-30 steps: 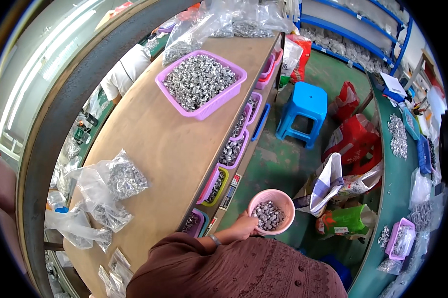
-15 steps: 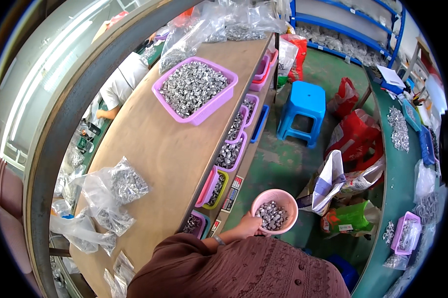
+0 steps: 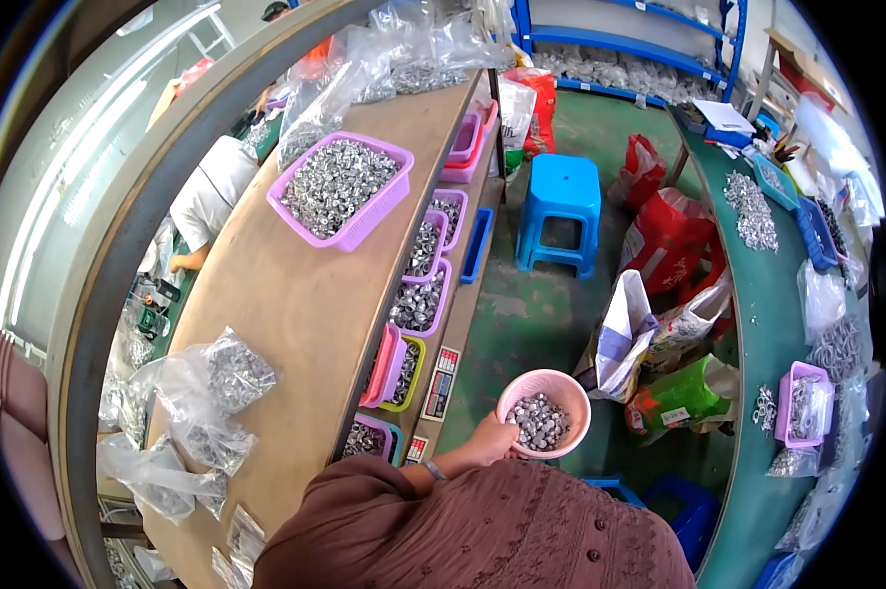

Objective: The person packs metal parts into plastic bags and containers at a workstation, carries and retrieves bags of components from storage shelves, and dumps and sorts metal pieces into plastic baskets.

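Observation:
My left hand (image 3: 490,439) grips the near-left rim of a round pink plastic basket (image 3: 575,404). Inside it lie small shiny metal parts (image 3: 538,422), heaped in the bottom. The basket is held upright close to my body, above the floor. A band shows on my left wrist, below the brown sleeve (image 3: 364,510). My right hand is out of the picture.
At left, a wooden table (image 3: 266,294) carries a purple basket (image 3: 404,182) of metal parts and plastic bags (image 3: 237,368). Smaller baskets sit beneath its edge. Ahead stands a blue stool (image 3: 566,182). Sacks (image 3: 674,236) line the green bench (image 3: 757,344) at right. A person (image 3: 212,187) works beyond the table.
My view has shifted, so the table, stool and sacks sit further left and the bench shows more. The pink basket stays in my left hand, nearly unmoved in the picture.

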The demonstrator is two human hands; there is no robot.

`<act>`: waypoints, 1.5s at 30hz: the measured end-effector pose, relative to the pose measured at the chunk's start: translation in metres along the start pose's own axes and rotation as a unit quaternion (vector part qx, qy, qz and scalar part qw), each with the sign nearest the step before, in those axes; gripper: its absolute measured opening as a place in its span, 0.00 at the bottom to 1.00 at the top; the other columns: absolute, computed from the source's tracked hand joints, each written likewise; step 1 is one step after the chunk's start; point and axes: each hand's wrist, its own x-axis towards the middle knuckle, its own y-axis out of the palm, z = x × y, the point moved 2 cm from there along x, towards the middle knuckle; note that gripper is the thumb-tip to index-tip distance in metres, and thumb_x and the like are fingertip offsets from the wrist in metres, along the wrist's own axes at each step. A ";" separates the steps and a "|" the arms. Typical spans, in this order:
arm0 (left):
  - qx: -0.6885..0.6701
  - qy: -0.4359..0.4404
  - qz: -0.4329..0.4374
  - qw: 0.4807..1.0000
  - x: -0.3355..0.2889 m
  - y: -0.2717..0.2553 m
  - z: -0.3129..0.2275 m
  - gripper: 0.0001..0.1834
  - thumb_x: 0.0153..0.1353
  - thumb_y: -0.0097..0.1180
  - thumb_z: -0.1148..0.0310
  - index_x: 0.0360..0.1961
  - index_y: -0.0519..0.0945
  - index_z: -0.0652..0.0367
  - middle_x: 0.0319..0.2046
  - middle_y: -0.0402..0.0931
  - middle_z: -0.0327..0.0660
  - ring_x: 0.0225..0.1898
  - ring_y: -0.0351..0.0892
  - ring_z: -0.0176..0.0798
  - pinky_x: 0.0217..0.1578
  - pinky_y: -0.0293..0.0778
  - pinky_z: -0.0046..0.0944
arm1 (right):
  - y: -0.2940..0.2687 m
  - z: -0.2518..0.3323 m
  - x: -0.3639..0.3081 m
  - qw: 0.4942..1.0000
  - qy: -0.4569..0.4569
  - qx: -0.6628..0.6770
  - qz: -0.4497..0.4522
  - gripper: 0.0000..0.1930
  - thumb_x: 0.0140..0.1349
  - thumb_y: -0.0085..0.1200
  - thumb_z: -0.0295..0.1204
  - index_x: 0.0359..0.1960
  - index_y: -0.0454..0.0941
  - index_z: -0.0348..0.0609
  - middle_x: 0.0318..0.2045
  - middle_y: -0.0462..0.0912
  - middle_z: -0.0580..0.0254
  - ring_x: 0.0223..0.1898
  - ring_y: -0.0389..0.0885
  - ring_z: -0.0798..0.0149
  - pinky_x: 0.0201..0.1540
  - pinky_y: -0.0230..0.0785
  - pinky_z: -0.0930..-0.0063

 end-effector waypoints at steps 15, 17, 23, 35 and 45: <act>-0.104 -0.009 -0.048 0.993 -0.082 0.036 0.013 0.25 0.42 0.38 0.81 0.47 0.59 0.62 0.28 0.69 0.50 0.19 0.75 0.45 0.16 0.74 0.40 | -0.018 -0.023 0.008 0.998 -0.014 -0.053 -0.003 0.09 0.45 0.49 0.20 0.30 0.74 0.35 0.21 0.76 0.60 0.23 0.73 0.69 0.26 0.66 0.74; -0.101 -0.004 -0.047 0.994 -0.087 0.039 0.018 0.25 0.42 0.38 0.81 0.48 0.59 0.62 0.29 0.69 0.50 0.20 0.75 0.46 0.17 0.75 0.41 | -0.021 -0.023 0.010 0.998 -0.018 -0.062 0.001 0.09 0.45 0.48 0.20 0.30 0.74 0.35 0.21 0.76 0.60 0.23 0.73 0.69 0.26 0.66 0.74; -0.103 -0.006 -0.060 0.993 -0.097 0.043 0.029 0.26 0.42 0.38 0.82 0.48 0.58 0.61 0.30 0.69 0.50 0.25 0.76 0.48 0.19 0.76 0.44 | -0.025 -0.029 0.012 0.997 -0.024 -0.077 0.006 0.09 0.44 0.48 0.19 0.30 0.74 0.36 0.21 0.76 0.60 0.23 0.73 0.69 0.26 0.66 0.74; -0.119 -0.023 -0.046 0.992 -0.097 0.052 0.035 0.26 0.42 0.38 0.82 0.47 0.59 0.60 0.30 0.70 0.51 0.20 0.75 0.46 0.14 0.74 0.39 | -0.029 -0.038 0.014 0.995 -0.029 -0.095 0.009 0.09 0.44 0.48 0.19 0.31 0.74 0.36 0.21 0.75 0.60 0.23 0.73 0.69 0.26 0.66 0.74; -0.070 0.003 -0.077 0.995 -0.107 0.065 0.015 0.25 0.41 0.37 0.84 0.46 0.61 0.64 0.30 0.69 0.50 0.24 0.76 0.46 0.19 0.77 0.41 | -0.032 -0.043 0.024 0.994 -0.028 -0.106 0.005 0.10 0.44 0.48 0.19 0.31 0.74 0.36 0.21 0.75 0.60 0.23 0.73 0.69 0.25 0.66 0.74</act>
